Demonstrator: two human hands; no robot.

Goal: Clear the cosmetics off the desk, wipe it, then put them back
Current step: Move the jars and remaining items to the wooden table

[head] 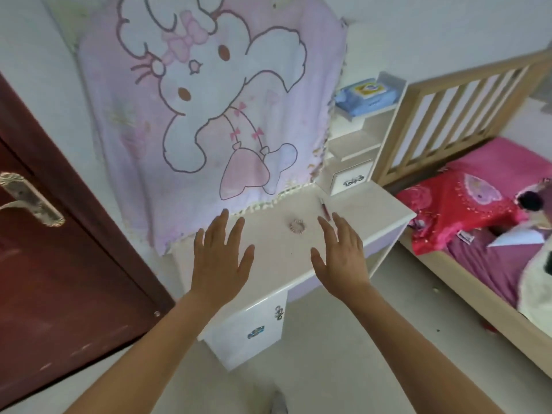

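A white desk (pixel 373 204) stands before me. On its top lie a pink coiled hair tie (pixel 297 226) near the middle and a thin pen-like cosmetic stick (pixel 324 208) further back. My left hand (pixel 221 258) hovers flat over the desk's left part, fingers spread and straight, holding nothing. My right hand (pixel 340 255) is also held out with straight fingers, just right of the hair tie and near the stick, touching neither as far as I can tell.
A pink cartoon blanket (pixel 209 100) drapes over the desk's back. A blue wipes pack (pixel 366 95) sits on the upper shelf above a small drawer (pixel 351 180). A dark red door (pixel 59 264) stands left. A wooden bed (pixel 478 189) with pink bedding lies right.
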